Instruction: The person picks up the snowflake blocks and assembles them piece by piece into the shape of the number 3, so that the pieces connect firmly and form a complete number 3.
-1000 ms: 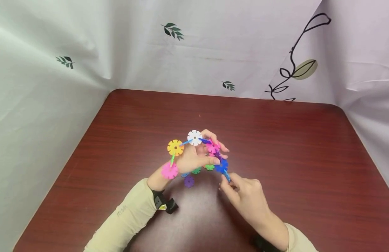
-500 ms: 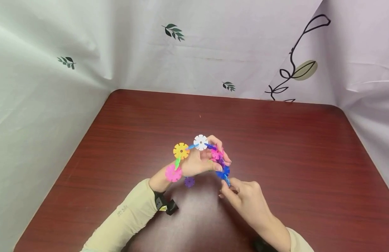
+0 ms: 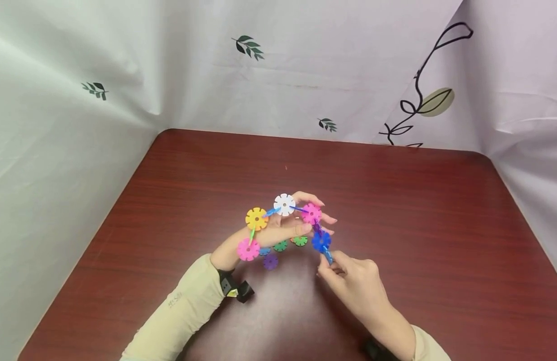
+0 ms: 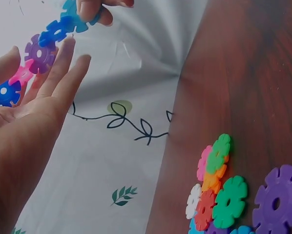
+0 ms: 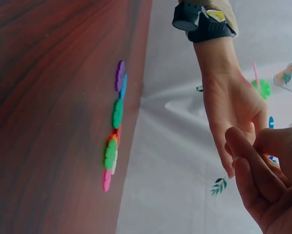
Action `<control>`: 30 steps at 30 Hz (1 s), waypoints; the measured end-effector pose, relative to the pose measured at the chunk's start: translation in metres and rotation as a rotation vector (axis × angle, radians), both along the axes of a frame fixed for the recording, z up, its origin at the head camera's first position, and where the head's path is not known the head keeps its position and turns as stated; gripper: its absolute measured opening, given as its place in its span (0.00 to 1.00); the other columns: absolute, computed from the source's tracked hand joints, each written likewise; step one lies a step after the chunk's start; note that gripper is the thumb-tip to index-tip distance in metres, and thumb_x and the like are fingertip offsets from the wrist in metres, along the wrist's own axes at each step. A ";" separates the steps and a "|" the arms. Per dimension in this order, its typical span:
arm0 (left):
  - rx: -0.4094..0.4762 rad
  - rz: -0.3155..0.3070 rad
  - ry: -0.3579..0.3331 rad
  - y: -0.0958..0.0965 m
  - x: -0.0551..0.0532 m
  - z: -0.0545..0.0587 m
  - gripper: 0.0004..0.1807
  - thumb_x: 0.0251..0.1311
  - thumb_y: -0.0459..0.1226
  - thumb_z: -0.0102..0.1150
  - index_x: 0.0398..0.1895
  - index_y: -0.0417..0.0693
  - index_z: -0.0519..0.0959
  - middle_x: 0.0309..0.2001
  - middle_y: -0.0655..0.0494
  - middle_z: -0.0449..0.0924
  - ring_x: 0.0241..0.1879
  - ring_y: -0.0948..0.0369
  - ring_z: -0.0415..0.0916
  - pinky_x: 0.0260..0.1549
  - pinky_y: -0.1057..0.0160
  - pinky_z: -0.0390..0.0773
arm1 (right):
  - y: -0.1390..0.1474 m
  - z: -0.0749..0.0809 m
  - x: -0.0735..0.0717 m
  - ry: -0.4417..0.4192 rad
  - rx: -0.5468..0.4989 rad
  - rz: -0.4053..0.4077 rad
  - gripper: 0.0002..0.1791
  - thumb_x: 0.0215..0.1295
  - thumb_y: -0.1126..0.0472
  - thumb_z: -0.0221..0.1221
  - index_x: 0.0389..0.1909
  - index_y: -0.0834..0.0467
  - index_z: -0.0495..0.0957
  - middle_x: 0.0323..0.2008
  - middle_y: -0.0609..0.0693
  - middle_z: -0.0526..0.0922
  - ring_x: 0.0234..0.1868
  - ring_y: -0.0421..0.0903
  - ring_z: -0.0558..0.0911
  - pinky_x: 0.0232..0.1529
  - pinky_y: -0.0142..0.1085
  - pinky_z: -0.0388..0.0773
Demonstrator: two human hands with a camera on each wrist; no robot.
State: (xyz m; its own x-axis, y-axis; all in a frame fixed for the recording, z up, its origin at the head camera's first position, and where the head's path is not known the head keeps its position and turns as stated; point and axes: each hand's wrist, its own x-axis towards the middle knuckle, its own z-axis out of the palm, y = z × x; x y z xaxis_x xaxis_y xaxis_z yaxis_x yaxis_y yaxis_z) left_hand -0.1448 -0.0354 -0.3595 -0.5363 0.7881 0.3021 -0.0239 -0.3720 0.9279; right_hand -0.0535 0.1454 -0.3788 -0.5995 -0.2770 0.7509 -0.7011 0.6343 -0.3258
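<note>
A chain of notched plastic flower discs [image 3: 284,205] hangs in an arch above the table, its pieces pink, green, yellow, blue, white and purple. My right hand [image 3: 357,286] pinches the light blue disc [image 3: 328,257] at the chain's near right end. Behind the arch, my left hand [image 3: 280,234] has its fingers stretched out and its thumb apart from them. In the left wrist view the purple disc [image 4: 40,53] and a pink disc [image 4: 22,73] pass between that thumb and the fingers. The chain's other end, a pink disc [image 3: 248,249], overlaps the left wrist.
Several loose discs lie on the dark red table [image 3: 206,170] below the left hand, among them a purple one [image 3: 270,261], a green one [image 4: 238,195] and a red one [image 4: 204,210]. White cloth with leaf prints [image 3: 287,70] stands behind and beside the table.
My left thumb has come away from the blue disc and the left fingers have spread. The chain has shifted slightly right and down overall. The right hand keeps its pinch.
</note>
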 end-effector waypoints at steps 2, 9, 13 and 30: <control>-0.019 0.010 -0.002 -0.001 0.001 0.002 0.21 0.64 0.25 0.48 0.57 0.50 0.60 0.56 0.24 0.66 0.55 0.37 0.70 0.55 0.45 0.70 | 0.000 -0.001 0.000 0.008 -0.004 -0.008 0.10 0.59 0.61 0.53 0.20 0.57 0.76 0.13 0.44 0.81 0.13 0.36 0.80 0.15 0.21 0.73; -0.009 0.022 0.056 0.000 0.001 0.002 0.21 0.63 0.30 0.53 0.56 0.41 0.58 0.53 0.21 0.67 0.54 0.42 0.74 0.52 0.56 0.75 | 0.000 -0.001 0.000 0.014 -0.014 -0.017 0.20 0.67 0.53 0.45 0.20 0.57 0.76 0.13 0.44 0.81 0.13 0.36 0.80 0.16 0.21 0.73; -0.014 0.030 0.071 0.001 0.002 0.002 0.24 0.61 0.27 0.53 0.57 0.35 0.55 0.53 0.22 0.67 0.53 0.44 0.74 0.45 0.64 0.76 | 0.000 -0.002 0.002 -0.026 -0.041 -0.006 0.12 0.61 0.60 0.52 0.20 0.58 0.76 0.13 0.45 0.82 0.14 0.37 0.81 0.17 0.21 0.74; -0.106 0.134 0.110 0.008 0.004 0.000 0.50 0.54 0.19 0.56 0.70 0.53 0.36 0.51 0.27 0.73 0.44 0.43 0.79 0.37 0.62 0.81 | 0.001 -0.005 0.002 -0.052 -0.073 -0.009 0.09 0.39 0.74 0.62 0.21 0.59 0.76 0.14 0.46 0.82 0.15 0.38 0.82 0.18 0.21 0.75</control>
State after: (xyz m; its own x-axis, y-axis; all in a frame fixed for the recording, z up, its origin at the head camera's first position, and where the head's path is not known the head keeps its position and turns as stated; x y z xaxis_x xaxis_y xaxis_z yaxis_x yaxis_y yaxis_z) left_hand -0.1404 -0.0274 -0.3597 -0.6068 0.7424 0.2839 0.1226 -0.2655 0.9563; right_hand -0.0512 0.1465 -0.3835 -0.6405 -0.2169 0.7367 -0.6762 0.6141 -0.4071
